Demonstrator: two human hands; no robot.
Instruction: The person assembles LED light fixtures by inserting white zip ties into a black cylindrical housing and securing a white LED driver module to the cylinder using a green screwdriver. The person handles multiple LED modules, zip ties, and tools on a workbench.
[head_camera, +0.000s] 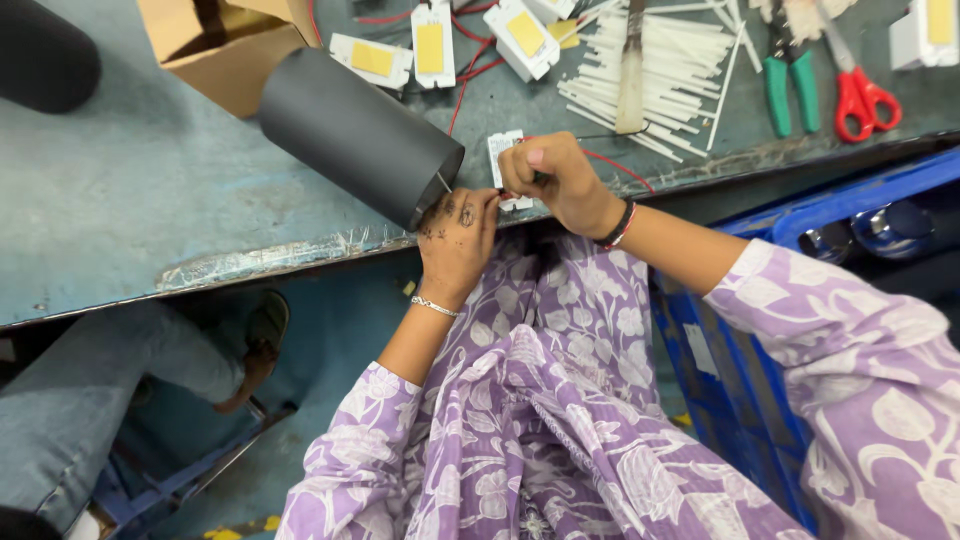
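Observation:
My left hand (455, 240) rests at the bench edge, fingers pinched at the rim of a dark grey cylinder housing (355, 135) that lies on its side; a thin wire end shows at its fingertips. My right hand (560, 180) is closed around a small dark tool, its tip hidden, pressed against a small white module (505, 160) with a red wire (620, 170) trailing right. Both hands meet at the cylinder's open end.
On the grey-blue bench (130, 200): a cardboard box (220, 50), white modules with yellow panels (430, 45), a heap of white sleeves (660, 70), green-handled pliers (790, 90), red scissors (865, 100). A blue crate (740, 380) stands at my right. Another person's leg and sandalled foot (255, 350) lie under the bench.

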